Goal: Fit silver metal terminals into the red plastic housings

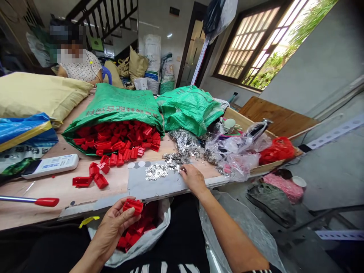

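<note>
My left hand [115,222] is closed round a small red plastic piece [133,206], held over a white bag of finished red pieces [142,231] in my lap. My right hand [192,177] rests on the table edge, fingers pinched at a heap of tiny shiny metal parts [157,171] lying on a grey sheet [155,184]. What the fingertips hold is too small to make out. A green sack [119,104] spills many red pieces [119,140] across the wooden table [57,189]; a few loose red pieces [93,176] lie nearer me.
A white remote [51,165] and a red-handled tool [34,200] lie at the left. A second green sack [189,108], clear bags of metal parts [236,151] and a red bag [277,149] sit right. Another person [76,62] sits at the far end.
</note>
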Available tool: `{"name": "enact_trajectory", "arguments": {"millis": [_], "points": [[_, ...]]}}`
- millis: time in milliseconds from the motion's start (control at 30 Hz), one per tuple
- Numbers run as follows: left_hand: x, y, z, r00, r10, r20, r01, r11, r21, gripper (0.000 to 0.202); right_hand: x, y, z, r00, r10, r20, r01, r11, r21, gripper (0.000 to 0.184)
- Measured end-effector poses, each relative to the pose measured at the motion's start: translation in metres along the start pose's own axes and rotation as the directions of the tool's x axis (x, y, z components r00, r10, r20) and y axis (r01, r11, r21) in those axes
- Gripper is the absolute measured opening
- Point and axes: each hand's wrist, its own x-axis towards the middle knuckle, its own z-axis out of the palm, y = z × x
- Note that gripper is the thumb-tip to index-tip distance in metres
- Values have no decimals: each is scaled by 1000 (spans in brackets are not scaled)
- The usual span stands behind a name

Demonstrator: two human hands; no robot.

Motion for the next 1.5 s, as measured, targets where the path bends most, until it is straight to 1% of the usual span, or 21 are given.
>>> {"name": "enact_trajectory", "arguments": {"millis": [200, 367, 500, 700, 733, 800, 867, 900, 967, 1033, 1100, 1167, 1267, 1333, 1433, 1500], "points": [[-1, 0, -2, 999, 33, -14, -32, 999, 35, 39, 5, -2, 5, 1000, -24, -8, 24, 1000, 17, 11], [1, -3, -6, 999, 38, -7, -38, 998, 42, 39, 0, 3, 3, 999, -8, -34, 10, 998, 57, 13], [2, -4, -4, 999, 42, 11, -42, 998, 40, 41, -4, 6, 3, 999, 18, -33, -14, 993, 115, 14], [3, -6, -8, 998, 52, 32, -54, 997, 49, 41, -8, 8, 1, 1000, 4, -3, -3, 976, 220, 12], [4, -6, -9, 998, 57, 34, -58, 997, 57, 42, -9, 8, 0, 1000, -2, 4, 1, 968, 252, 11], [6, -8, -10, 996, 77, 37, -80, 993, 85, 45, -13, 3, 0, 999, -28, 24, 18, 930, 368, 11], [9, -9, -8, 990, 131, 43, -136, 982, 134, 48, -19, -8, 0, 996, -74, 44, 40, 853, 521, 12], [10, -9, -7, 983, 176, 50, -182, 969, 167, 48, -23, -16, 0, 993, -106, 56, 53, 808, 587, 13], [12, -10, -4, 958, 274, 84, -286, 924, 252, 44, -33, -35, -2, 979, -186, 85, 82, 738, 669, 14], [13, -11, -2, 916, 381, 127, -400, 842, 362, 40, -44, -58, -6, 958, -265, 108, 114, 699, 706, 12], [13, -11, -1, 865, 473, 165, -490, 728, 480, 37, -53, -78, -11, 942, -314, 115, 141, 685, 715, 9], [12, -12, -2, 814, 542, 208, -549, 601, 581, 35, -59, -92, -15, 929, -350, 121, 163, 681, 714, 6], [8, -11, -3, 743, 606, 284, -607, 431, 668, 33, -62, -103, -17, 910, -394, 125, 204, 692, 692, 3], [6, -9, -3, 693, 642, 328, -640, 339, 690, 32, -63, -106, -16, 900, -419, 123, 239, 708, 664, 3], [5, -9, -2, 625, 684, 376, -676, 233, 699, 32, -65, -107, -14, 888, -445, 113, 288, 731, 618, 3], [4, -9, 0, 596, 697, 398, -687, 187, 702, 33, -66, -108, -14, 886, -453, 101, 312, 742, 594, 4]]}}
